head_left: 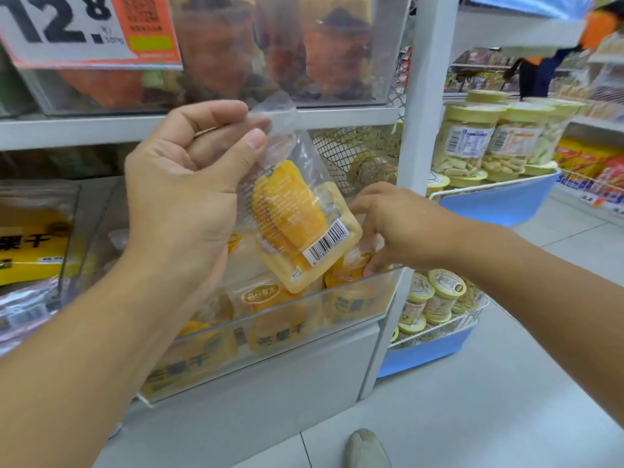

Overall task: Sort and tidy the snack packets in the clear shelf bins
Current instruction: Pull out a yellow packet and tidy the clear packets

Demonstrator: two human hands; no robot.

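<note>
My left hand (189, 184) pinches the clear top edge of a yellow dried-mango packet (297, 224) and holds it up over the clear shelf bin (364, 298). The packet hangs tilted, barcode side toward me. Inside the bin lie several more yellow mango packets (266, 295). My right hand (388, 224) reaches down into the right end of the bin, its fingers on the packets there; the fingertips are hidden behind the held packet and the bin wall.
An upper clear bin (270, 49) holds orange snack packs behind a price sign (67, 25). Another bin of yellow packets (30, 238) stands at left. Jars (472, 143) and tubs (435, 298) fill blue baskets at right. A person in orange (553, 62) stands far back.
</note>
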